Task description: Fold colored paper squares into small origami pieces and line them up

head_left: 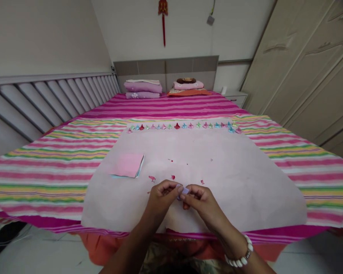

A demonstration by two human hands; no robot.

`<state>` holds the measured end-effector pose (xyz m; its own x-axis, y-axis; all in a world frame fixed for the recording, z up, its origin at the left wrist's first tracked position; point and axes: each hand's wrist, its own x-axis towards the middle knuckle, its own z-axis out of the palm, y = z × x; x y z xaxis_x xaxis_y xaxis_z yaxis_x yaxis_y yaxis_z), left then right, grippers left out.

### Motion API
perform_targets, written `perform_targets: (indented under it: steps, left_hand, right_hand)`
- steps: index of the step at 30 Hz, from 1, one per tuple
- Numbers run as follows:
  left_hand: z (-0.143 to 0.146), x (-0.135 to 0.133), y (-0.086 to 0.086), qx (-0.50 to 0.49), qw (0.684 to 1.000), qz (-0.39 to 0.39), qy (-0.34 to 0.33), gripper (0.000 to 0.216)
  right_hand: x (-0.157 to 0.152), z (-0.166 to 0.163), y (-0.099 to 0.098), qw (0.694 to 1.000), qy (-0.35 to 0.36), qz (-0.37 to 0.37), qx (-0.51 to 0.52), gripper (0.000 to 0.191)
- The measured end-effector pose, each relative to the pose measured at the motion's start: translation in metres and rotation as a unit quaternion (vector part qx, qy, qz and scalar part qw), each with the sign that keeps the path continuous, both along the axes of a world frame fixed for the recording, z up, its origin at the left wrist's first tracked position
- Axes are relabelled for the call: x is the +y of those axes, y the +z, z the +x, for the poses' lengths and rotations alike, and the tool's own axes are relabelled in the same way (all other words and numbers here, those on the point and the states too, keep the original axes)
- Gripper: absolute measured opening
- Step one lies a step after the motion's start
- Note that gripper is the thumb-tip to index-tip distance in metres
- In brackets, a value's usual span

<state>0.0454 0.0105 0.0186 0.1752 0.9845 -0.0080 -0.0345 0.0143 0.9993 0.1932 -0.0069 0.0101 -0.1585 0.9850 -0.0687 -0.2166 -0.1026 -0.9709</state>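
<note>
Both hands meet over the near part of a pale sheet, close to the middle of its near edge. The left hand (165, 191) has its thumb and fingers closed on a small piece of lilac paper (185, 191), and the right hand (199, 197) pinches the same piece from the other side, thumb against curled fingers; the fingers hide much of the paper, so its exact fold cannot be told. A white beaded bracelet (241, 261) circles the right wrist. Just beyond the hands, small red scraps (173, 177) lie scattered on the pale sheet (246, 182). Toward its left edge sits a stack of square paper (128, 164), pink on top with blue showing beneath. Along the far edge runs a row of small folded paper pieces (177, 126) in red, pink, blue and green, bunched more closely at the far right corner. The sheet rests on a striped cloth (45, 164) in pink, yellow and green, spread over a bed with a magenta cover (183, 106). At the bed's head, folded purple bedding (143, 87) and a pink pillow (193, 85) stand before the headboard (151, 67).
</note>
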Motion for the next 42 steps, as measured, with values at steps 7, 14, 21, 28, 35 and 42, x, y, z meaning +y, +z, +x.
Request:
perform_targets:
  steps: [7,14,21,28,35,42]
  left_hand:
    - [0.011,-0.004,0.004,-0.083,0.996,-0.032,-0.016,0.028]
    - [0.013,-0.005,-0.003,-0.085,0.996,-0.036,0.010,0.028]
    - [0.011,-0.005,-0.008,-0.075,0.995,-0.035,0.048,0.028]
    - [0.007,0.000,-0.004,-0.039,0.998,-0.035,0.022,0.019]
    - [-0.002,-0.002,-0.004,-0.051,0.998,0.022,0.017,0.017]
    - [-0.006,0.003,0.006,-0.055,0.998,-0.002,0.004,0.018]
  right_hand:
    - [-0.002,-0.006,-0.006,0.999,0.047,0.009,0.009,0.035]
    - [-0.004,-0.010,-0.008,0.999,0.042,-0.001,0.020,0.037]
    - [-0.006,-0.012,-0.014,0.999,0.024,-0.036,0.030,0.038]
    - [-0.007,-0.011,-0.015,0.998,-0.005,-0.041,0.056,0.037]
    - [-0.005,-0.006,-0.015,0.999,-0.014,-0.027,0.023,0.037]
    - [0.001,0.010,-0.004,0.996,-0.056,0.034,0.055,0.038]
